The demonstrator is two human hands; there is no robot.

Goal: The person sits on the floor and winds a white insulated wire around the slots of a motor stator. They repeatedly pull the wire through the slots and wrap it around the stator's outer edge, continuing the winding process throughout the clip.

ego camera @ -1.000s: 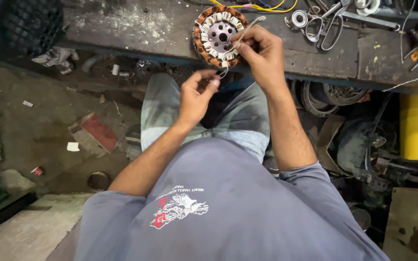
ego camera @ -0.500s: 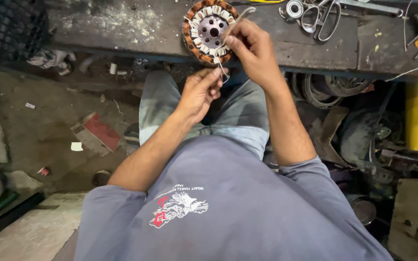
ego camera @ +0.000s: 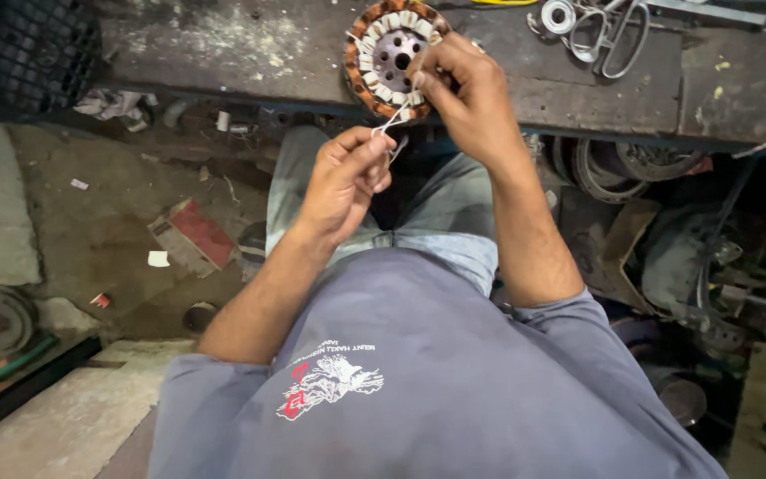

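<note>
**Two hands on a thin wire at the motor coil**

A round motor coil, ringed with copper windings and pale inserts, lies flat at the near edge of the worn desk. The right hand rests just beside the coil, on its right, fingertips pressed together on a thin pale wire where it leaves the rim. The wire runs down off the coil toward the person's lap, where the left hand hangs just below the coil, clear of the desk, thumb and forefinger pinched shut on the other end of the strand. Both grips are closed tight around the wire and nothing else.

Farther right of the coil, on the same desk, lies a tangle of metal tools and rings. Left of the coil, at the desk's far corner, sits a dark mesh basket. Below the coil, past the grey shirt, the floor is dusty and littered with scraps.
</note>
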